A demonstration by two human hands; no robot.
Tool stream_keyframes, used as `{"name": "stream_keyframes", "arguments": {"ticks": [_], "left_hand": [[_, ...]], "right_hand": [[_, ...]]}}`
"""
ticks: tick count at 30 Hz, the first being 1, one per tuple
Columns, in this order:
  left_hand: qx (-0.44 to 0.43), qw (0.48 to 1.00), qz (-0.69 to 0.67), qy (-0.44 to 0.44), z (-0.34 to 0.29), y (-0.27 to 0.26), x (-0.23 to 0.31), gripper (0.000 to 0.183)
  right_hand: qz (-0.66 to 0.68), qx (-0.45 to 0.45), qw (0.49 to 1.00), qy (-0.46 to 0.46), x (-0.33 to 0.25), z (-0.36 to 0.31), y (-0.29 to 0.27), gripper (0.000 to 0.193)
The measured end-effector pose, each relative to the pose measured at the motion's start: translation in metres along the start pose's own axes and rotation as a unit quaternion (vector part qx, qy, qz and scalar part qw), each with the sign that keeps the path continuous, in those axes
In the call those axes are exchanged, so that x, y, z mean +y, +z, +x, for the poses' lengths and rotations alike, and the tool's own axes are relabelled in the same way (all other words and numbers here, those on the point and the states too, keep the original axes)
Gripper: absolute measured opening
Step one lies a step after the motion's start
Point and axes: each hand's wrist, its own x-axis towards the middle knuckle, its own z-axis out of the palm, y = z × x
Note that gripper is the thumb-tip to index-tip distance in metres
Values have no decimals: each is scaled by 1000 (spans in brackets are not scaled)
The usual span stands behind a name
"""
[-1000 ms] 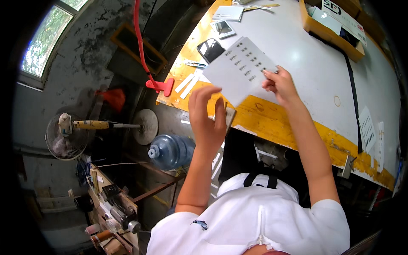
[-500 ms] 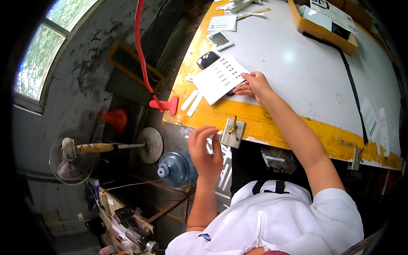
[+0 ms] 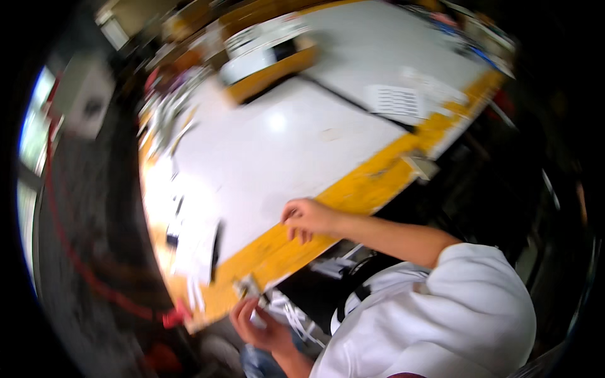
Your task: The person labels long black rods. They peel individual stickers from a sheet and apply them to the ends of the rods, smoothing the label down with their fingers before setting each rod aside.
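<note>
Yellow-edged table (image 3: pixel 271 170) is overhung by right hand (image 3: pixel 310 218), fingers loosely parted; left hand (image 3: pixel 263 329) blurred, grip can't be told.

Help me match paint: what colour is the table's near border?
Yellow; the near border shows best in the head view.

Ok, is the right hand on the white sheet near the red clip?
No, bare tabletop shows between the right hand and the white sheet.

White sheet (image 3: pixel 199 255): lay on the table (image 3: pixel 277 167), near its left corner, its surface blurred.
Pale clamp (image 3: pixel 247 288): sat at the table's front edge, just beside my left hand (image 3: pixel 261 331).
</note>
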Motion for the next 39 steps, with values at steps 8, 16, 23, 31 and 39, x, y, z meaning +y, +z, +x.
{"name": "stream_keyframes", "arguments": {"ticks": [8,16,23,31,39], "left_hand": [[-51,983,-93,152,17,41,42,4],[-121,949,-167,238,-3,75,94,4],[-223,923,-150,276,-52,92,148,10],[-289,889,-154,321,-98,129,201,9],[-399,823,-161,372,-144,149,247,12]], "right_hand": [[17,298,944,-142,-6,-150,-72,10],[-142,678,691,-204,51,-313,-145,10],[-441,849,259,132,158,-553,-222,31],[-224,773,236,545,331,-773,-242,70],[-154,790,284,521,399,-821,-228,62]]}}
